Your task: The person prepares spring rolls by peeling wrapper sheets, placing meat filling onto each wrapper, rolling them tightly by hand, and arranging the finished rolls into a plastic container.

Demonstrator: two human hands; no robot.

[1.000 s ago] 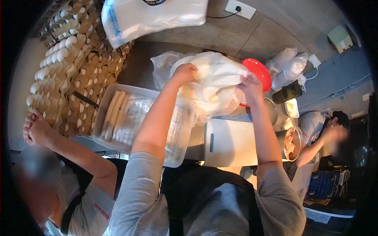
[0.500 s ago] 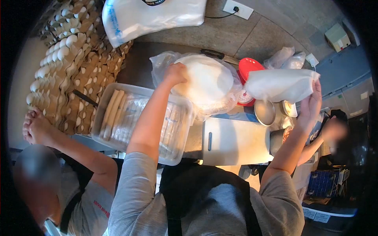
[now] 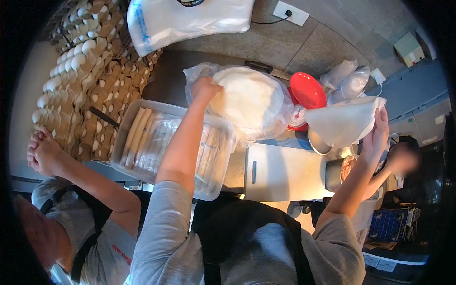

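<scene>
A stack of thin, round, pale spring roll wrappers lies in an opened clear plastic bag on the counter. My left hand is at the stack's left edge, its fingers closed on that edge. Raised at the right, my right hand pinches a single spring roll wrapper by its right edge. That wrapper hangs in the air, folding over and partly covering a metal bowl. Below the stack is a white cutting board.
A plastic tub holds rolls, many wrapped in plastic. Egg trays pile at the left, beside a co-worker's clasped hands. A red scale, a knife and a pot of filling stand nearby. Another person's arm reaches in at right.
The wrapper in my right hand has opened out and dropped lower, uncovering more of the red scale. My left hand stays at the stack's edge. The co-worker at left has moved their head.
</scene>
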